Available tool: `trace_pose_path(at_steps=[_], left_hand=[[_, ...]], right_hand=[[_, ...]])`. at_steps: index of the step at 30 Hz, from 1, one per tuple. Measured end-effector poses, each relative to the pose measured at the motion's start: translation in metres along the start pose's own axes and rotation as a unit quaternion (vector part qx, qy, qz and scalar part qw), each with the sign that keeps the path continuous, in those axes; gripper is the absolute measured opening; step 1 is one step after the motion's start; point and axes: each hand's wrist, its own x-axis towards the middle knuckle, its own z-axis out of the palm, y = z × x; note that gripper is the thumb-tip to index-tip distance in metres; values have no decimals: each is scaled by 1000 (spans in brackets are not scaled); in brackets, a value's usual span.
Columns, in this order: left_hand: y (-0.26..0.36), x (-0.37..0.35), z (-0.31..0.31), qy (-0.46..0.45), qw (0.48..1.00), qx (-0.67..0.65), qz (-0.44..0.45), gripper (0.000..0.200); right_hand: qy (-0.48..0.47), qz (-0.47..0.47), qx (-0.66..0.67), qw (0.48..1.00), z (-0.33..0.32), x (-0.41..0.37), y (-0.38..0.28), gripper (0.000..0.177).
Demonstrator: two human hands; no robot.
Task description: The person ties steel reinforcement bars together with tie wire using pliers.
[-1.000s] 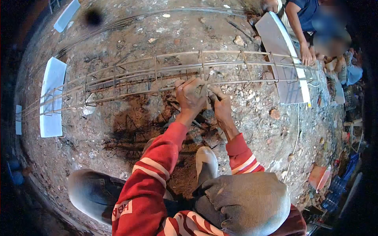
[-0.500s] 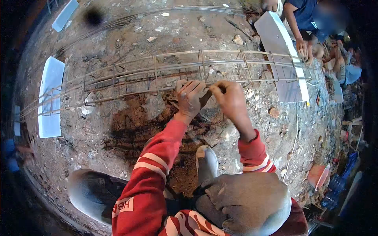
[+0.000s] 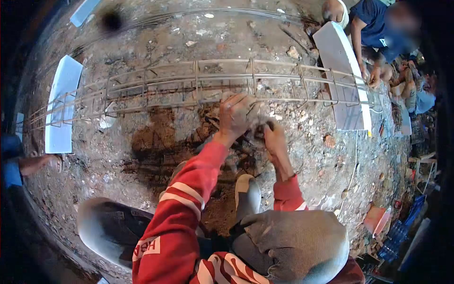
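Observation:
A long rebar cage [image 3: 179, 105] of thin bars and square stirrups runs across the view. My left hand [image 3: 234, 113] is closed at its near bar, right of the middle; what its fingers grip is hidden. Just below and to the right, my right hand [image 3: 275, 136] has its fingers curled together, apart from the cage, and anything in them is too blurred to make out. The cage lies over a pale block [image 3: 57, 137] at the left and a larger pale block [image 3: 347, 113] at the right.
A person in a dark shirt [image 3: 366, 21] crouches at the upper right, with others behind. Someone's bare foot [image 3: 54, 162] shows at the left. An orange container [image 3: 377, 220] and blue plastic bottles [image 3: 396, 236] lie at the lower right. Loose long bars [image 3: 227, 9] lie along the top.
My right hand has moved down toward me, away from the near bar. My left hand has shifted slightly right. A person's leg and foot have come into view at the left.

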Motion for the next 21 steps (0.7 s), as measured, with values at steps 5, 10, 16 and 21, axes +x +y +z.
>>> trace_pose_path(at_steps=[5,10,16,21], left_hand=[[21,-36,7,70,997,0,13,26],[-25,-25,56,13,838,-338,-427,22],[-79,-25,129,84,504,-573,-641,20],[-80,-46,129,66,506,-574,-640,20]], right_hand=[[127,-292,-308,896,-1,-1,-90,30],[135,-279,-291,905,6,16,-90,30],[27,-52,-88,994,2,17,-76,27],[-85,169,284,940,-10,30,-35,21]])
